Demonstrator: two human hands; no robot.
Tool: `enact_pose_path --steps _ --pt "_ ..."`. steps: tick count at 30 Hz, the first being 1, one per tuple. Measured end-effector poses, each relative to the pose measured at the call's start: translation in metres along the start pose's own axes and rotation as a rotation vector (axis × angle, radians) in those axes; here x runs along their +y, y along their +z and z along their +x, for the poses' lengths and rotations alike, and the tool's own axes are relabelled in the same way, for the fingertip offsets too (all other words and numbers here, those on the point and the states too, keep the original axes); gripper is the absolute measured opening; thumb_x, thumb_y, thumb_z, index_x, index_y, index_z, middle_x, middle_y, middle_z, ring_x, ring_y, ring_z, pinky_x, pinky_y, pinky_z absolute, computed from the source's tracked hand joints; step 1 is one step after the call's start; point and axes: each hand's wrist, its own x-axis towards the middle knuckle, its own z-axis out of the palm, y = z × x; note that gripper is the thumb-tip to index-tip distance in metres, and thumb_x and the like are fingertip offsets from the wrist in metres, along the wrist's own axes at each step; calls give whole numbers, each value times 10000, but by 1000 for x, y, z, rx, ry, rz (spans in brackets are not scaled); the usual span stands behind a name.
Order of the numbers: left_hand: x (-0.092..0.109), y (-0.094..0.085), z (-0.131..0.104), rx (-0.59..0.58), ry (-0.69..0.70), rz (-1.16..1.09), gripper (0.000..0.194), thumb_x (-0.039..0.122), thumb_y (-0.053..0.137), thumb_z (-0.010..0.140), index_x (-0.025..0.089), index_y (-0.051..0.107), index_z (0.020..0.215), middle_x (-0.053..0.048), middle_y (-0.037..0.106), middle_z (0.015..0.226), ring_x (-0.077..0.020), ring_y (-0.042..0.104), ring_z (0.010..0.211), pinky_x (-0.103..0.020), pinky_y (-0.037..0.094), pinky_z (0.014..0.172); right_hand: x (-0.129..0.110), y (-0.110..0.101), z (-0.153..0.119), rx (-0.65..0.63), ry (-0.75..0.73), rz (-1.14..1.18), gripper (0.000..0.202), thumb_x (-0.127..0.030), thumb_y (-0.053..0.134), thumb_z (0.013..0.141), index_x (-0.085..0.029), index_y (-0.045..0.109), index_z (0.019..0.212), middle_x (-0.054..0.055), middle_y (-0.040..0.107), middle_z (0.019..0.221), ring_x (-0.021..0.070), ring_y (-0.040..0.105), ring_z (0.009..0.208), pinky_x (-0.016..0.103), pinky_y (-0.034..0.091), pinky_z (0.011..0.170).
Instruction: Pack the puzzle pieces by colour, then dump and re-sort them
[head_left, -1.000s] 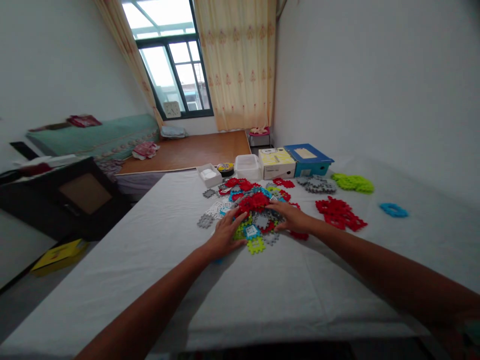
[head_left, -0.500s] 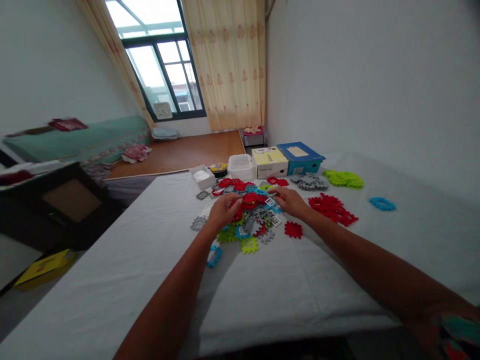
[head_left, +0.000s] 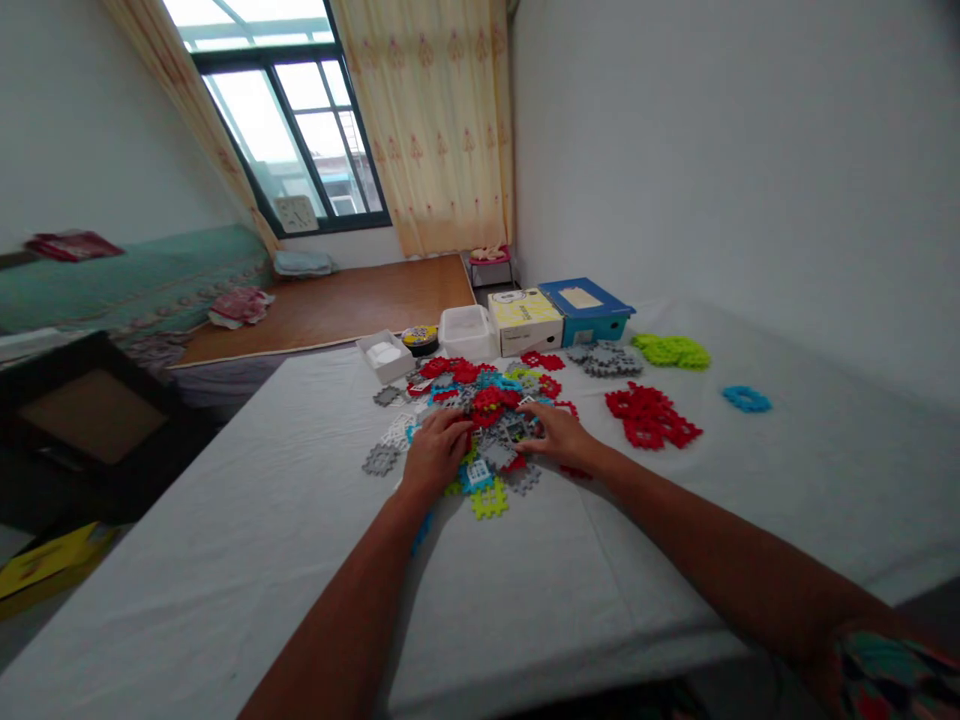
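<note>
A mixed heap of notched plastic building tiles (head_left: 495,452) in red, grey, blue, lime and white lies on the white cloth. My left hand (head_left: 435,455) rests on the heap's left side, fingers extended over the tiles beside a red piece (head_left: 489,403). On the right side, my right hand (head_left: 561,436) has its thumb and fingers apart around grey tiles, touching the heap. No piece is clearly lifted in either hand. A lime tile (head_left: 490,499) and a blue tile with a white window piece (head_left: 478,474) lie at the front. My palms hide some tiles.
Sorted piles of red tiles (head_left: 651,416), grey tiles (head_left: 606,359) and lime tiles (head_left: 671,351) lie right, with a blue ring-like piece (head_left: 747,399). Behind stand a white box (head_left: 385,358), clear tub (head_left: 468,333), yellow box (head_left: 526,322) and blue box (head_left: 586,311).
My right hand has moved nearer, down from the white window piece to the heap's right front. My left hand has shifted slightly nearer. The view has turned a little right.
</note>
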Motion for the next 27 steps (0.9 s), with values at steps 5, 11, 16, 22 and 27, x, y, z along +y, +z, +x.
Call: enact_pose_path --steps 5,11,16,22,27 --pt "-6 5 -1 13 12 -39 268 239 473 915 245 694 1066 -72 633 1212 -235 549 1154 -464 488 997 3 -6 3 30 13 204 398 -267 742 736 -233 640 1119 27 688 956 165 635 783 296 487 724" --pt "-9 5 0 7 10 -45 282 266 451 924 240 697 1058 -78 648 1193 -240 569 1135 -466 497 987 1 -14 2 104 57 389 259 -321 710 756 -219 642 985 3 694 829 171 657 799 299 489 751" --pt "-11 4 1 6 13 -32 271 271 467 916 237 700 1050 -76 647 1195 -246 572 1132 -453 495 986 9 -17 5 151 70 445 231 -379 696 760 -203 614 884 3 686 789 157 647 739 276 479 699" --pt "-10 3 1 -12 11 -46 276 267 460 922 229 699 1055 -78 646 1196 -238 572 1133 -432 492 988 32 -23 10 205 108 422 230 -407 660 773 -197 609 851 1 675 775 152 630 714 265 470 665" --pt "-8 2 1 -16 7 -40 275 264 457 926 241 696 1061 -69 640 1209 -236 564 1146 -433 489 992 50 -31 13 308 179 418 246 -427 634 775 -193 596 840 19 685 762 163 640 698 282 487 657"
